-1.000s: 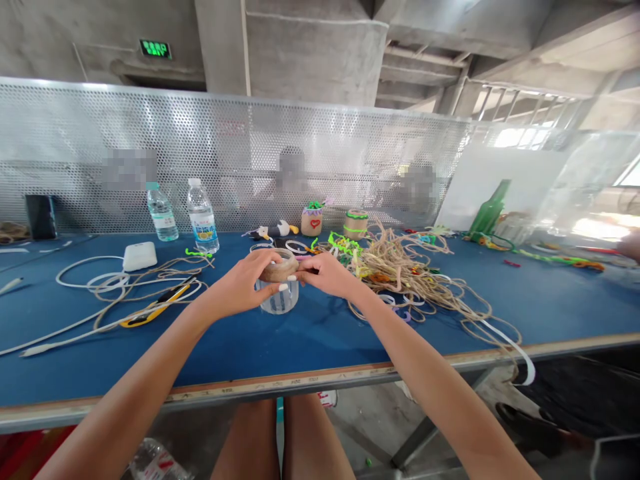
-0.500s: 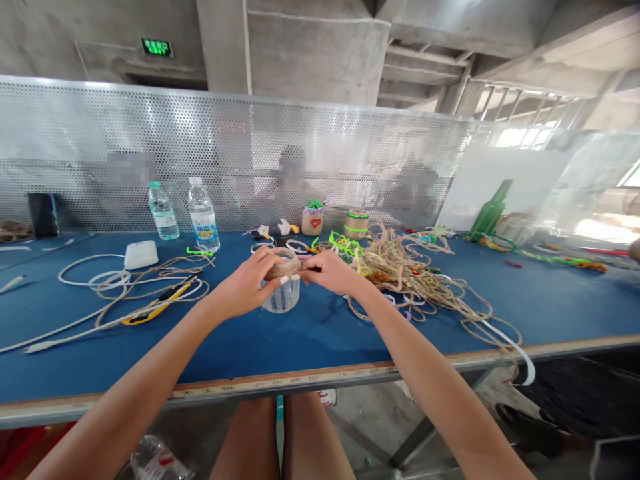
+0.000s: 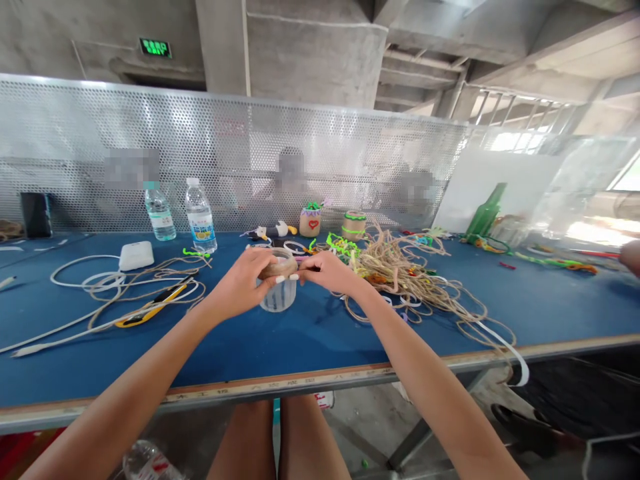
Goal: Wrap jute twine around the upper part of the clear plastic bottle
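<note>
A clear jar stands on the blue table in front of me, with brown twine wound around its upper part. My left hand is closed on the jar's left side, its thumb pressing on the wound twine. At the jar's right side my right hand pinches beside the twine with bent fingers; a strand between the fingertips is too small to see clearly. Just to the right lies a tangled heap of twine with coloured fuzzy stems.
Two water bottles, a white case and a yellow cutter lie to the left among cables. Decorated jars stand behind, before a perforated metal screen. A green bottle is at right; another person's hand shows at the right edge.
The view has shifted slightly. Both hands stay at the jar with nearly the same grip. Something skin-coloured at the right edge has come further into view.
</note>
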A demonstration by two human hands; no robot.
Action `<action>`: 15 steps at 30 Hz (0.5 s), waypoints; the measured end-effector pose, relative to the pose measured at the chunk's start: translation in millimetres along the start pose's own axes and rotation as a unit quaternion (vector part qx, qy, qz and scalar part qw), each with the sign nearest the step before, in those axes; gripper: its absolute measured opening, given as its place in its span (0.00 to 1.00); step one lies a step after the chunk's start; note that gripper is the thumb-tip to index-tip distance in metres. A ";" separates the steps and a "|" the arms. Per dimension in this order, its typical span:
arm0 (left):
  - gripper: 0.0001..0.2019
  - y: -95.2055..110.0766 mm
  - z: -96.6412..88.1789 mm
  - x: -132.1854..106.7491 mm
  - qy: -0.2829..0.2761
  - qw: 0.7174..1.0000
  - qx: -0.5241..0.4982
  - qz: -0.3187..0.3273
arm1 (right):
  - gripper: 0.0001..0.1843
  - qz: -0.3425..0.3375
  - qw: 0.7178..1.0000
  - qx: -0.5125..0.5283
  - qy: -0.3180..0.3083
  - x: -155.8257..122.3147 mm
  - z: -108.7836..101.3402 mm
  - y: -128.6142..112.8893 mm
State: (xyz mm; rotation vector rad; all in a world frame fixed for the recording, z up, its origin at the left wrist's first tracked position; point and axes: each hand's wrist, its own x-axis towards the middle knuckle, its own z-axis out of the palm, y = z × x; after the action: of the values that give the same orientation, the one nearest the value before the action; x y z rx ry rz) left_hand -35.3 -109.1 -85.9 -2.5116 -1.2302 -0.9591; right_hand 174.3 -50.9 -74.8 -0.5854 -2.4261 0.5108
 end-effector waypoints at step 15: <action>0.09 2.1 14.7 6.1 0.065 0.998 0.008 -0.013 | 0.12 0.026 0.998 -0.036 0.038 0.6 4.9 -0.9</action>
State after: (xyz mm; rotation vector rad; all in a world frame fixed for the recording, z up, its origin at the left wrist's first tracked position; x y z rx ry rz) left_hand -24.0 -100.3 -93.3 -2.3855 -1.2302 -1.0953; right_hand 170.6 -52.4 -77.8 -0.6876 -2.3692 0.4170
